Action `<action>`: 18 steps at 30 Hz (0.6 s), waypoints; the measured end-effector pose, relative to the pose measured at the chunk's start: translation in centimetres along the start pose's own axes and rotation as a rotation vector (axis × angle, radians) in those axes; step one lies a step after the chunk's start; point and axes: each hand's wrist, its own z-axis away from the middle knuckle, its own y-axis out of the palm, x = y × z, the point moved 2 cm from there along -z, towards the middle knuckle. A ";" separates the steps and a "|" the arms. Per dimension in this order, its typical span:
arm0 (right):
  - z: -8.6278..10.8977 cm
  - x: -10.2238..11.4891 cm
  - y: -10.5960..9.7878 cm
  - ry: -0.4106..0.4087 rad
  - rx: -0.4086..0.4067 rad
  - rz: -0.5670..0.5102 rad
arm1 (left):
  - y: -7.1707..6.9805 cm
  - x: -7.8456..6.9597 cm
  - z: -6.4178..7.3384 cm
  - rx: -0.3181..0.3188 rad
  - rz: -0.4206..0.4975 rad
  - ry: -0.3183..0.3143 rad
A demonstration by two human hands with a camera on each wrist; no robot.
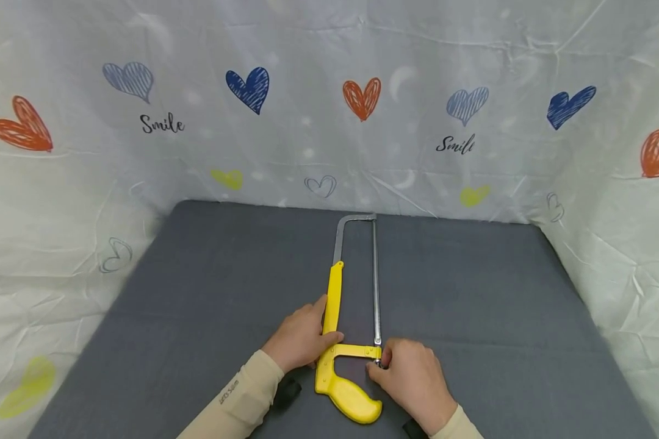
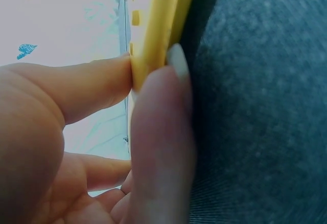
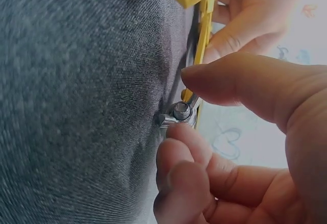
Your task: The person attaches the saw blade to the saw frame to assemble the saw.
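Curtain of pale printed fabric (image 1: 307, 36) hangs behind and at both sides of the desk covered with dark grey cloth (image 1: 225, 256) in the head view. On it the word "Smile" (image 1: 163, 124) is readable two times, the right one less clearly at its end. The left beige sleeve (image 1: 247, 390) also carries small dark letters, which I cannot read surely.

The yellow and silver hacksaw (image 1: 334, 292) is near the middle of the desk, its metal far end close to the back edge; grey cloth extends widely to left and right of it. Its yellow handle (image 1: 354, 399) points towards the person, and its thin metal blade (image 1: 376, 274) runs along the right side. The left grip (image 1: 302, 335), a bare hand, holds the yellow frame, and the right grip (image 1: 414, 372) is at the small silvery screw fitting (image 1: 379, 364) by the blade's near end.

In the left wrist view, two digits pinch the smooth yellow bar from both sides, just beside the cloth.

In the right wrist view, curled fingertips are just beside the shiny threaded fitting, while the thumb stands apart; whether this grip pinches it, I cannot tell.
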 end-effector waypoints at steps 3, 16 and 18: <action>-0.1 -0.1 0.0 0.007 0.004 -0.010 | -0.1 0.0 0.0 0.001 -0.003 -0.005; -0.3 -0.4 -0.1 0.066 0.106 -0.104 | -0.1 0.0 0.1 -0.006 -0.006 -0.020; -0.3 -0.4 0.0 0.069 0.111 -0.105 | 0.0 0.1 0.1 -0.004 -0.004 -0.016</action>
